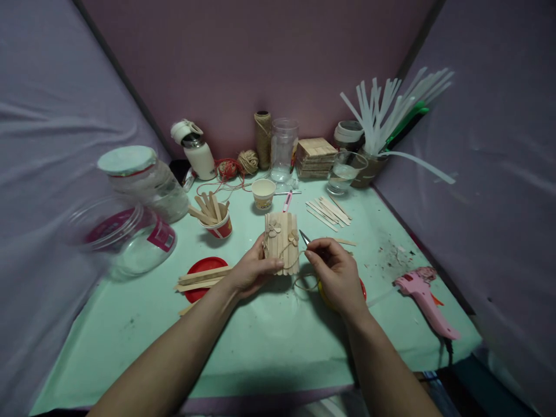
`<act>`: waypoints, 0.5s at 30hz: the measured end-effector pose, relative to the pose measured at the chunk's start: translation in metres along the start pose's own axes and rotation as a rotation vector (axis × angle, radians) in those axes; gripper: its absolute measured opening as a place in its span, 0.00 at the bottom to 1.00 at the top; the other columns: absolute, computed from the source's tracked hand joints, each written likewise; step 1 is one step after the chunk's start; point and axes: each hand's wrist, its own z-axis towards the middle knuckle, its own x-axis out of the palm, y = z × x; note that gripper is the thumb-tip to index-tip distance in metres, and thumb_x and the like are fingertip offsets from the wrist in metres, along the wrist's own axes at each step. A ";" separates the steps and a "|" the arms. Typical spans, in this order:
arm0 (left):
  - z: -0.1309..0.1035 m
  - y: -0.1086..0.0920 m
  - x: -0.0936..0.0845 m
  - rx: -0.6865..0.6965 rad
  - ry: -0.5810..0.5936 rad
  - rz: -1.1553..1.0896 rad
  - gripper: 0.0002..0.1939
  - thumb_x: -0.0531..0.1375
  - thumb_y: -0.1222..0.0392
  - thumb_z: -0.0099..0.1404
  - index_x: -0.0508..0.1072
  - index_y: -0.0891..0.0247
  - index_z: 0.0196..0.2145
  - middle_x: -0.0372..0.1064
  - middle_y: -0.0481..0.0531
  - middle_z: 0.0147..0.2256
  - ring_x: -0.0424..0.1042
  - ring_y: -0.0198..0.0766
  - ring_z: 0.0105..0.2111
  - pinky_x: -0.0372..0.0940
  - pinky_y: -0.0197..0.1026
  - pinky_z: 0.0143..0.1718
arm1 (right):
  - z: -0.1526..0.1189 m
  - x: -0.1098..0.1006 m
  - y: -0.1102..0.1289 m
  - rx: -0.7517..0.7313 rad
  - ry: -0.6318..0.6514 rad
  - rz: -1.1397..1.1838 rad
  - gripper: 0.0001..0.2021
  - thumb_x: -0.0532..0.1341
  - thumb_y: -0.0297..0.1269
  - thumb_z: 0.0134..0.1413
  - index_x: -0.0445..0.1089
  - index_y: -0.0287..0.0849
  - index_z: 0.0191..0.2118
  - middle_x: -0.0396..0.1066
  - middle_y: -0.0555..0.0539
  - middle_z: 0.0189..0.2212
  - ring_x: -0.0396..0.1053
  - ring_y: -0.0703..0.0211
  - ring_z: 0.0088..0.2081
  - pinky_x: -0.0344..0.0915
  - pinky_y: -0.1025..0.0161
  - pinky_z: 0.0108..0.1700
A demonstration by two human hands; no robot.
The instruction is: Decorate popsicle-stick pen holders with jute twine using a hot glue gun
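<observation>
Both forearms come in from the bottom edge and converge near the table's middle. L hand (252, 272) is palm-in, fingers curled round the lower left side of the stick holder (282, 243), thumb across its front — a firm grasp. R hand (336, 272) sits just right of it, knuckles up, fingers pinched on a pair of scissors (305, 237); only the blade tip shows, pointing up-left toward the holder's right edge, nearly touching it. Whether the blades are parted can't be told.

The holder is a small cylinder clad in flat wooden sticks, long axis upright w/ a slight lean away from the camera, open end up. Its base rests on or just above the green table (269, 341), center of view. Twine (299, 278) wraps its middle and trails down in a loop between the two hands. Two small wooden flower shapes sit on its front.

Left of the L hand: red lid (202, 267) w/ loose sticks lying across it. Behind that, a red paper cup (219, 226) holding sticks that fan up-left. Behind the holder: small white cup (263, 193) and a spread of flat sticks (328, 211) lying on the table. Far right: pink glue gun (423, 298) on its side, nozzle toward the upper left, well apart from the R hand.
</observation>
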 end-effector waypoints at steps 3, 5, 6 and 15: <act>-0.001 0.001 0.000 -0.029 -0.003 -0.029 0.36 0.73 0.68 0.45 0.71 0.57 0.53 0.76 0.53 0.47 0.75 0.44 0.45 0.68 0.43 0.47 | 0.000 0.000 -0.001 -0.009 0.013 -0.018 0.05 0.65 0.39 0.55 0.72 0.45 0.36 0.74 0.49 0.32 0.71 0.57 0.35 0.67 0.59 0.40; -0.001 0.002 -0.002 -0.051 -0.001 -0.047 0.34 0.72 0.69 0.47 0.71 0.58 0.52 0.76 0.54 0.47 0.75 0.45 0.45 0.68 0.44 0.47 | 0.000 0.000 -0.003 -0.014 0.027 -0.025 0.05 0.64 0.39 0.56 0.73 0.45 0.36 0.74 0.49 0.33 0.71 0.57 0.36 0.67 0.59 0.41; 0.000 0.003 -0.003 -0.063 -0.003 -0.057 0.32 0.71 0.68 0.48 0.72 0.58 0.52 0.76 0.54 0.47 0.75 0.45 0.45 0.68 0.45 0.47 | 0.000 0.000 -0.004 -0.015 0.034 -0.028 0.04 0.64 0.39 0.56 0.73 0.45 0.37 0.74 0.48 0.34 0.71 0.56 0.37 0.67 0.59 0.41; 0.003 0.004 -0.008 -0.109 -0.029 -0.108 0.32 0.73 0.64 0.48 0.72 0.60 0.51 0.76 0.55 0.46 0.76 0.45 0.42 0.71 0.50 0.45 | 0.000 0.000 -0.006 -0.017 0.072 -0.042 0.04 0.63 0.38 0.58 0.73 0.45 0.38 0.74 0.49 0.35 0.71 0.57 0.37 0.67 0.60 0.42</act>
